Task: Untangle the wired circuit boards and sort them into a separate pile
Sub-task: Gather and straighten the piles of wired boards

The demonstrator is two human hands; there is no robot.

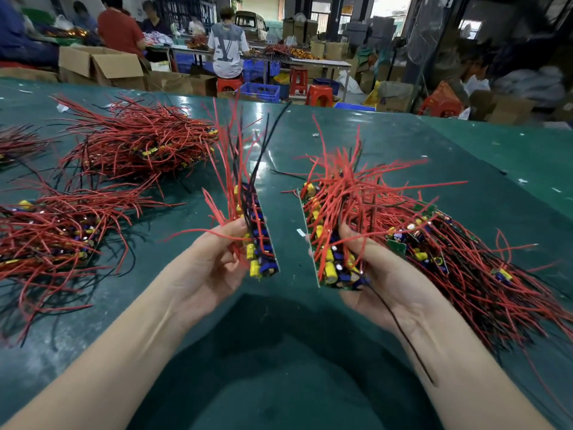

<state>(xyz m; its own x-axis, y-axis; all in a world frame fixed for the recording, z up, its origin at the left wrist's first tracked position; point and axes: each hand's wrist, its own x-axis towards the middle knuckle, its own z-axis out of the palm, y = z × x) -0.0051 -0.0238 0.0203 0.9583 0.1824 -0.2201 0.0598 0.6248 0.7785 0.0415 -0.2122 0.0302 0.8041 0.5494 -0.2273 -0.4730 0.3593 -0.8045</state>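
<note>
My left hand (214,259) grips a narrow strip of circuit boards (262,243) with yellow and blue capacitors, held on edge above the green table; its red and black wires stand upward. My right hand (381,274) grips a wider stack of wired boards (325,243), whose red wires fan up and to the right. The two bundles are apart, with a gap of table between them. A tangled heap of wired boards (465,252) lies on the table just right of my right hand.
Two piles of wired boards lie at left: a near pile (52,237) and a far pile (139,144). The green table (341,144) ends at a far edge. Beyond it, people work among cardboard boxes, blue crates and red stools (319,94).
</note>
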